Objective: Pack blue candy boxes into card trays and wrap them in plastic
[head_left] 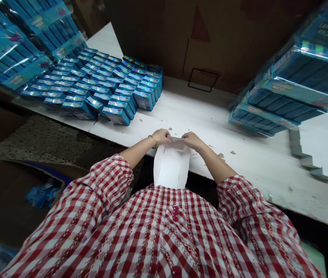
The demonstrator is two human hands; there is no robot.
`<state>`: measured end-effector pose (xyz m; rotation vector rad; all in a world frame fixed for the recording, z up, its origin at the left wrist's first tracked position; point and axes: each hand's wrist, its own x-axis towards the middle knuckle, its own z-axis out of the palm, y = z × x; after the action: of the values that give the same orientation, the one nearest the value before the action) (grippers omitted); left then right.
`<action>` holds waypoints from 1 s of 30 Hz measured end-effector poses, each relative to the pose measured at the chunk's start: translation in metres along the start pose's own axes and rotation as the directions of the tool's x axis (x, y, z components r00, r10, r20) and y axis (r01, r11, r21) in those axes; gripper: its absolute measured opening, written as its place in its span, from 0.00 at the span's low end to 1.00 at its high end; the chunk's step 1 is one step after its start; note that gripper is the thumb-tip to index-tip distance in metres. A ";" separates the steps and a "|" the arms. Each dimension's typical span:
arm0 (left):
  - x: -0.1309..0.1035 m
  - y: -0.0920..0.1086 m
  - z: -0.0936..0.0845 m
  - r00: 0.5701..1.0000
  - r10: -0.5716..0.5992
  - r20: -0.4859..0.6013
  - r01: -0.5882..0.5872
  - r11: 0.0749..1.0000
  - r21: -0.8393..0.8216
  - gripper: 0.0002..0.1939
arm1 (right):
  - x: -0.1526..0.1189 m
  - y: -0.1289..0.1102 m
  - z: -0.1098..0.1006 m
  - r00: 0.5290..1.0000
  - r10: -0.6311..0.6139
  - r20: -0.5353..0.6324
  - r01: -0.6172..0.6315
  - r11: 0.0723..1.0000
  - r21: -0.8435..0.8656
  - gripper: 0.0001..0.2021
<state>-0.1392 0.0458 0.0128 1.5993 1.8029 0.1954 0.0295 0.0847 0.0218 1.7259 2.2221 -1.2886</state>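
A white cardboard box blank (169, 166) stretches from the table's front edge toward my chest, with its far end partly folded up. My left hand (162, 137) grips that folded end at its left corner, fingers closed around the card. At the right corner my right hand (192, 140) pinches the same edge. Beyond my hands to the left, many small blue packs (117, 114) stand in tight rows on the white table (178, 104).
Wrapped stacks of blue display boxes (30, 34) rise at the far left, and more wrapped boxes (279, 92) stand at the right. A black wire frame (203, 81) rests at the back. Grey card pieces (305, 158) lie far right. An open carton (4, 193) sits below left.
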 end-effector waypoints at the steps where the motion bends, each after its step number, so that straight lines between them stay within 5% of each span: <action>1: -0.002 0.000 0.000 1.000 0.009 0.019 -0.008 1.000 -0.023 0.19 | -0.002 0.001 -0.001 0.999 0.013 0.035 -0.016 0.995 0.098 0.19; 3: -0.006 0.000 0.000 0.999 0.013 0.033 -0.011 0.997 -0.073 0.23 | -0.003 0.003 -0.003 0.994 0.030 0.103 -0.056 0.964 0.260 0.22; 6: -0.008 -0.001 0.000 1.000 -0.001 0.019 0.004 0.986 -0.168 0.20 | -0.001 0.004 -0.007 0.987 0.004 0.162 -0.045 0.967 0.249 0.16; 10: -0.008 0.002 0.000 1.000 0.027 -0.010 -0.028 0.993 -0.118 0.15 | 0.009 -0.012 -0.012 0.957 -0.109 0.270 0.145 0.983 -0.117 0.12; 13: -0.009 0.004 0.002 1.000 -0.008 -0.025 0.008 1.000 -0.022 0.13 | 0.018 -0.035 -0.003 0.953 -0.140 0.268 0.265 0.813 -0.518 0.12; 18: -0.014 0.002 0.006 0.998 -0.041 -0.045 0.045 0.995 0.087 0.20 | 0.025 -0.053 0.026 0.971 -0.170 0.167 0.238 0.727 -0.644 0.14; 22: -0.053 0.006 0.008 0.980 0.111 -0.162 -0.091 0.988 0.126 0.32 | 0.022 -0.029 0.015 0.990 -0.107 0.090 0.140 0.731 -0.668 0.15; 25: -0.104 0.012 0.020 0.878 0.346 -0.330 -0.268 0.928 0.260 0.27 | 0.019 0.005 -0.010 1.000 0.003 0.008 0.003 0.740 -0.673 0.17; 27: -0.129 0.012 0.034 0.846 0.426 -0.321 -0.326 0.889 0.322 0.26 | 0.016 0.026 -0.023 0.996 0.076 -0.047 -0.088 0.750 -0.655 0.18; 30: -0.127 0.003 0.058 0.837 0.452 -0.308 -0.320 0.861 0.396 0.28 | 0.011 0.046 -0.031 0.981 0.155 -0.116 -0.193 0.769 -0.609 0.18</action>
<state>-0.1051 -0.0895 0.0229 2.3090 1.8426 0.4517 0.0765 0.1142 0.0097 1.6442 2.1001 -0.3814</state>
